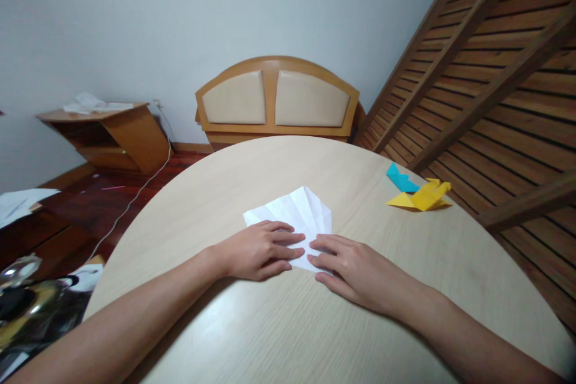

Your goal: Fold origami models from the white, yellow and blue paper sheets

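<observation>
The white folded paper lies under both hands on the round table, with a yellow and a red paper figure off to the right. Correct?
Not quite. In the head view the figure behind the yellow paper figure is blue, not red. Both hands do press the white folded paper on the table.

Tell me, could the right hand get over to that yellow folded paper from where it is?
Probably yes. The right hand lies on the white paper, and the bare table between it and the yellow folded paper holds nothing in the way.

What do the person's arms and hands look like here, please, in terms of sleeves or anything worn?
Both forearms are bare, with no sleeves in view. The left hand and right hand wear no gloves, rings, watch or bracelets that can be seen.
</observation>
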Available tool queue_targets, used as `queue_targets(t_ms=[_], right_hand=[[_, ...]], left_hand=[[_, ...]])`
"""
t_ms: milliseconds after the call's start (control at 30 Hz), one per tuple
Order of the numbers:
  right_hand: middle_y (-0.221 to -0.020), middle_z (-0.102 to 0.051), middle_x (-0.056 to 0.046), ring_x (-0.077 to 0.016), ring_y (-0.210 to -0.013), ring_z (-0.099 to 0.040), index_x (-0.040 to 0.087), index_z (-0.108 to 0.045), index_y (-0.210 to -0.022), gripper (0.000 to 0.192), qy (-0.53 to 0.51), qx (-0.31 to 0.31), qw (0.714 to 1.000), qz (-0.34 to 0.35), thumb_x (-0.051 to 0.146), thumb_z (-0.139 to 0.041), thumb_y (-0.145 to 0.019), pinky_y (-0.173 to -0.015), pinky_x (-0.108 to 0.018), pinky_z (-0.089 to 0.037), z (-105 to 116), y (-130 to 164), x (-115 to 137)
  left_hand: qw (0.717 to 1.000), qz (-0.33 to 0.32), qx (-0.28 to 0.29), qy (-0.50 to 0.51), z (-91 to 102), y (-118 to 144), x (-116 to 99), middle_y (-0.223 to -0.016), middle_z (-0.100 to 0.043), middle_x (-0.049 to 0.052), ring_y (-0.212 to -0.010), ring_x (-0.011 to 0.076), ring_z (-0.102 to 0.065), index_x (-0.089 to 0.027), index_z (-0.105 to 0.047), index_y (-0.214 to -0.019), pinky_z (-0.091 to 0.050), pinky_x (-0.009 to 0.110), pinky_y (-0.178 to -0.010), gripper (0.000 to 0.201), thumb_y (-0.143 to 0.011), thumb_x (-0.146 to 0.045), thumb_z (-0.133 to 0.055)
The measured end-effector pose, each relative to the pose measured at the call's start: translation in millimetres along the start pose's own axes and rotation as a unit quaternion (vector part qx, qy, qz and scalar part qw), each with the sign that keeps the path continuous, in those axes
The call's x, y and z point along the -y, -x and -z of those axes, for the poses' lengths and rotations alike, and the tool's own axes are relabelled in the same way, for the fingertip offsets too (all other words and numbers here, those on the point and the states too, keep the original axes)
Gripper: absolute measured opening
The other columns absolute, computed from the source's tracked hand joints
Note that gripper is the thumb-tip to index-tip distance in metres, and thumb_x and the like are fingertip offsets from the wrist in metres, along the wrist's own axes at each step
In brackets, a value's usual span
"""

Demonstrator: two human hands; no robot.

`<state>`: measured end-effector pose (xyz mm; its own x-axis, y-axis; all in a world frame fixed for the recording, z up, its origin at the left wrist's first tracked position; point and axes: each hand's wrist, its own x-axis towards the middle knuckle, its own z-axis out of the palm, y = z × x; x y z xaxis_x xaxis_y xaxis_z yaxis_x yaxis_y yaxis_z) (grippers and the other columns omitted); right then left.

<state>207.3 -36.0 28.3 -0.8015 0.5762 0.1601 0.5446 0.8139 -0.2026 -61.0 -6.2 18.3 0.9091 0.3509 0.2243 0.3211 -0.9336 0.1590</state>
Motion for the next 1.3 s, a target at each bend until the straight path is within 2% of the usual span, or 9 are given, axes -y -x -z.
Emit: queue_targets(t_ms=[100, 200, 400, 600, 800, 1067, 1300], right_hand=[[-0.120, -0.069, -0.012, -0.0268, -0.114, -0.065, 0.018, -0.073, -0.108, 0.019, -0.002, -0.003, 1.000, 0.008, 0.024, -0.059, -0.095, -0.099, -0.043, -0.053, -1.6, -1.0, -1.9], [-0.120, -0.070, -0.012, -0.0270, -0.113, -0.066, 0.018, -0.073, -0.108, 0.020, 0.002, -0.009, 1.000, 0.011, 0.023, -0.059, -0.095, -0.098, -0.043, -0.054, -3.4, -2.0, -3.2], [-0.129, -0.069, -0.010, -0.0277, -0.119, -0.064, 0.018, -0.073, -0.108, 0.019, 0.001, -0.018, 1.000, 0.012, 0.023, -0.060, -0.094, -0.104, -0.045, -0.051, -4.4, -2.3, -3.0], [-0.127, -0.071, -0.007, -0.0281, -0.120, -0.064, 0.020, -0.073, -0.108, 0.019, 0.000, -0.014, 1.000, 0.014, 0.022, -0.060, -0.094, -0.106, -0.046, -0.050, -1.8, -4.1, -1.5], [-0.130, -0.069, -0.010, -0.0294, -0.123, -0.062, 0.017, -0.072, -0.112, 0.024, -0.009, -0.011, 1.000, 0.003, 0.025, -0.061, -0.093, -0.109, -0.047, -0.047, -4.2, -3.0, -6.0], [-0.130, -0.068, -0.010, -0.0282, -0.125, -0.061, 0.018, -0.064, -0.126, 0.037, -0.023, -0.026, 0.999, -0.018, 0.028, -0.063, -0.090, -0.111, -0.047, -0.044, -6.2, -0.8, -21.3], [-0.123, -0.071, -0.008, -0.0264, -0.117, -0.064, 0.022, -0.068, -0.118, 0.026, -0.018, -0.049, 0.999, -0.012, 0.026, -0.060, -0.093, -0.107, -0.046, -0.046, -7.1, -6.7, -21.1]], left_hand=[[1.000, -0.015, 0.001, -0.015, 5.0, 3.8, 3.6, -0.127, -0.069, 0.008, -0.116, 0.0253, -0.063, -0.018, -0.070, -0.114, -0.053, 0.039, -0.097, 0.025, -0.099, -0.024, -0.051], [1.000, -0.007, -0.002, -0.024, 9.7, 7.8, 4.1, -0.122, -0.072, 0.008, -0.107, 0.0236, -0.067, -0.018, -0.070, -0.107, -0.056, 0.036, -0.091, 0.022, -0.098, -0.021, -0.051], [1.000, 0.000, 0.012, -0.012, 15.8, 15.5, 7.3, -0.129, -0.069, 0.008, -0.118, 0.0260, -0.064, -0.018, -0.068, -0.110, -0.054, 0.039, -0.100, 0.023, -0.091, -0.022, -0.056], [0.999, 0.015, 0.019, -0.026, 16.7, 14.7, 4.4, -0.128, -0.069, 0.008, -0.114, 0.0239, -0.068, -0.019, -0.067, -0.110, -0.057, 0.036, -0.093, 0.025, -0.088, -0.018, -0.057], [0.998, 0.028, 0.043, -0.023, 23.1, 17.9, 4.6, -0.134, -0.065, 0.008, -0.116, 0.0249, -0.067, -0.020, -0.067, -0.110, -0.058, 0.036, -0.092, 0.030, -0.082, -0.017, -0.059], [0.996, 0.016, 0.011, -0.087, 15.5, 17.3, 7.0, -0.130, -0.068, 0.008, -0.102, 0.0207, -0.071, -0.020, -0.064, -0.118, -0.058, 0.032, -0.083, 0.024, -0.097, -0.019, -0.053], [0.997, 0.011, 0.012, -0.071, 21.4, 15.4, 5.0, -0.121, -0.071, 0.007, -0.102, 0.0201, -0.070, -0.020, -0.065, -0.110, -0.056, 0.031, -0.082, 0.019, -0.098, -0.024, -0.052]])
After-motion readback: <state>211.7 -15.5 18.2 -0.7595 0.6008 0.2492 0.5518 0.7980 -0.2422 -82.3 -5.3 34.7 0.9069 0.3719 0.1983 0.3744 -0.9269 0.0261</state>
